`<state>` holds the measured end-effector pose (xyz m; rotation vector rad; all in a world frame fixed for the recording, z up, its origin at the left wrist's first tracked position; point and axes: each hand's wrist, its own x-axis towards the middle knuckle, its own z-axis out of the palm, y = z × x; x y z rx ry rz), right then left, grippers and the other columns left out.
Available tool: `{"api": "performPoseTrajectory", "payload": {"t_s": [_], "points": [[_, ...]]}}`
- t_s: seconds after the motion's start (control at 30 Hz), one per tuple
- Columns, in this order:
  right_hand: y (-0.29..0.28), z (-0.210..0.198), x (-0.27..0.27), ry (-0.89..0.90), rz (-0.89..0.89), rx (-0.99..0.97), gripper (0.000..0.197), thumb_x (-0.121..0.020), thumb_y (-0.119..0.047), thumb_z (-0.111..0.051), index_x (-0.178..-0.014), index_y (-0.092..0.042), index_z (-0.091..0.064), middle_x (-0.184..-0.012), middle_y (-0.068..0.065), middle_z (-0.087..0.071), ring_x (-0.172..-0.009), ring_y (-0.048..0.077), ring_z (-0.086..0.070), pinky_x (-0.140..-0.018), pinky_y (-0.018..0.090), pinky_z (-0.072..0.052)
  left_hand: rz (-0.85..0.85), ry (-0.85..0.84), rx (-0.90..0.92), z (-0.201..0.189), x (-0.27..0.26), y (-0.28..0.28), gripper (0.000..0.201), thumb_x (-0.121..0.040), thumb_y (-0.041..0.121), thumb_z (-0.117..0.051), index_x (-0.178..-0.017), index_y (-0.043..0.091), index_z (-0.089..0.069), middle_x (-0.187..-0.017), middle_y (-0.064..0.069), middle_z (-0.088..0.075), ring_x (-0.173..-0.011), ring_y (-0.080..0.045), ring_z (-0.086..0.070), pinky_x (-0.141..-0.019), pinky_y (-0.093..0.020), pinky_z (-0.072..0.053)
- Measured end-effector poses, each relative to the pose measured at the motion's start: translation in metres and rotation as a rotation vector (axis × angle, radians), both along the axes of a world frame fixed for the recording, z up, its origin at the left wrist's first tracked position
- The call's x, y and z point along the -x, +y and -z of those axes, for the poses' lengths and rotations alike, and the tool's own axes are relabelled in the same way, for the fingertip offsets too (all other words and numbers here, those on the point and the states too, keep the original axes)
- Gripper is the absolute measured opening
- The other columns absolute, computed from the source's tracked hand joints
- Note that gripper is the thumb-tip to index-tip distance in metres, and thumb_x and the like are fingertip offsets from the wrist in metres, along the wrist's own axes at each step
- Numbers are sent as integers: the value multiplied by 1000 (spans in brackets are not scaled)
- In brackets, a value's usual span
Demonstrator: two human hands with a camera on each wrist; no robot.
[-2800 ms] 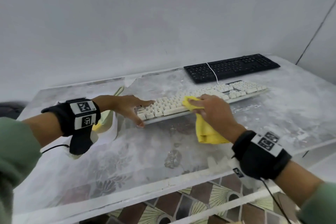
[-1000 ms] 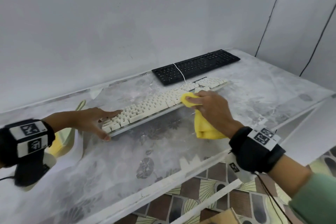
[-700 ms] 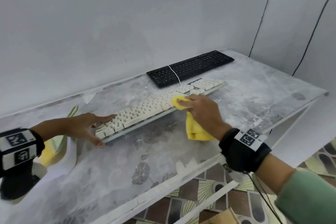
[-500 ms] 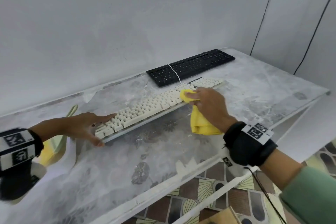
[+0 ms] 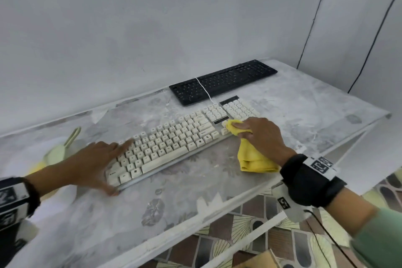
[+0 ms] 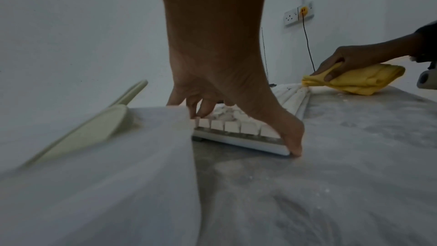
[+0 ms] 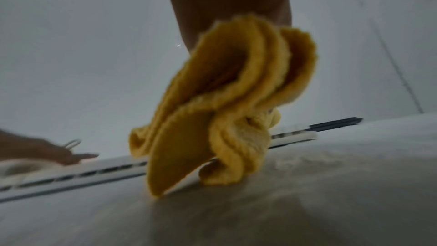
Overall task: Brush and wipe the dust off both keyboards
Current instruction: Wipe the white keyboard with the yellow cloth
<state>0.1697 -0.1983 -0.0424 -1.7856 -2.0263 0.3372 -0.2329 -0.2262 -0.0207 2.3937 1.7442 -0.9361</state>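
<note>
Right hand [image 5: 264,135] pinches folded yellow cloth [image 5: 252,156] onto cream plastic keyboard [image 5: 174,139] – left hand [image 5: 95,163], fingers spread flat, steadies its end.

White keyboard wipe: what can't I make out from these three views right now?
- Right hand: in the right wrist view the yellow cloth hides its fingers.
- White keyboard: the left hand covers its left end in the head view.
- Black keyboard: legends and dust too small to judge.
- Brush: blurred, bristles unseen.
</note>
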Motion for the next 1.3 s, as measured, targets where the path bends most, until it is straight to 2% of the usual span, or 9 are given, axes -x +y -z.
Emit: {"api": "performPoseTrajectory", "payload": {"t_s": [0.1, 0.23, 0.4, 0.5, 0.6, 0.8, 1.03, 1.17, 1.3], "points": [[2, -6, -23, 62, 52, -8, 30, -86, -26, -63, -115, -33, -64, -102, -1, -65, -102, 20, -57, -74, 29, -38, -52, 59, 31, -5, -11, 3, 129, -24, 105, -4, -115, 35, 55, -151, 3, -29, -134, -15, -32, -116, -36, -12], [5, -6, -35, 70, 43, -3, 32, -86, -29, -62, -118, -35, -62, -109, -3, -64, -105, 18, -56, -77, 30, -40, -242, 3, 113, -8, -52, 20, 147, -21, 105, 1, -140, 26, 36, -155, -7, -30, -146, -36, -4, -115, -53, 2], [7, -1, -39, 87, -34, 32, 33, -86, -28, -62, -118, -35, -62, -109, -5, -64, -105, 16, -56, -78, 30, -41, -350, 162, 20, -13, -101, 36, 122, -58, 91, -21, -144, 21, 30, -157, -15, -18, -142, -49, 0, -107, -70, 6], [13, 0, -46, 97, -63, 29, 33, -86, -29, -63, -118, -35, -62, -108, -5, -65, -104, 15, -57, -75, 28, -39, -180, 30, -2, -15, -134, 51, 129, -48, 97, -22, -141, 26, 34, -154, -21, 19, -142, -45, 11, -108, -66, 7], [18, 0, -43, 66, -131, 17, 34, -85, -30, -64, -119, -36, -61, -108, -6, -64, -103, 14, -57, -72, 25, -37, -131, -174, 122, -10, -164, 65, 147, -27, 102, -24, -138, 27, 38, -153, -22, 23, -143, -42, 13, -113, -62, 0], [15, 1, -4, -89, -416, -120, 31, -85, -28, -63, -115, -37, -63, -118, -7, -62, -104, 20, -56, -74, 28, -42, -53, -125, 29, -2, -173, 83, 143, -41, 96, -38, -146, 25, 28, -143, -22, -30, -125, -33, -40, -100, -39, -40], [24, -1, 26, -365, -446, -448, 39, -66, -8, -79, -95, -31, -69, -85, -7, -67, -66, 15, -56, -41, 16, -30, -95, -259, 159, -23, -161, 95, 130, -38, 104, -31, -140, 47, 25, -161, -2, -2, -142, -24, -24, -115, -40, -19], [38, -7, -6, -295, -434, -581, 43, -62, -7, -82, -96, -31, -70, -87, -6, -70, -66, 18, -59, -39, 15, -33, -69, -291, 204, -37, -165, 102, 149, -25, 106, -27, -151, 35, 8, -152, -3, -34, -131, -21, -40, -108, -32, -28], [57, -6, -50, -269, -302, -517, 41, -67, -7, -80, -98, -33, -72, -98, -5, -71, -70, 22, -59, -41, 18, -36, -46, -314, 210, -39, -166, 100, 149, -25, 106, -26, -151, 33, 7, -151, -4, -35, -129, -20, -42, -107, -31, -29]]}}
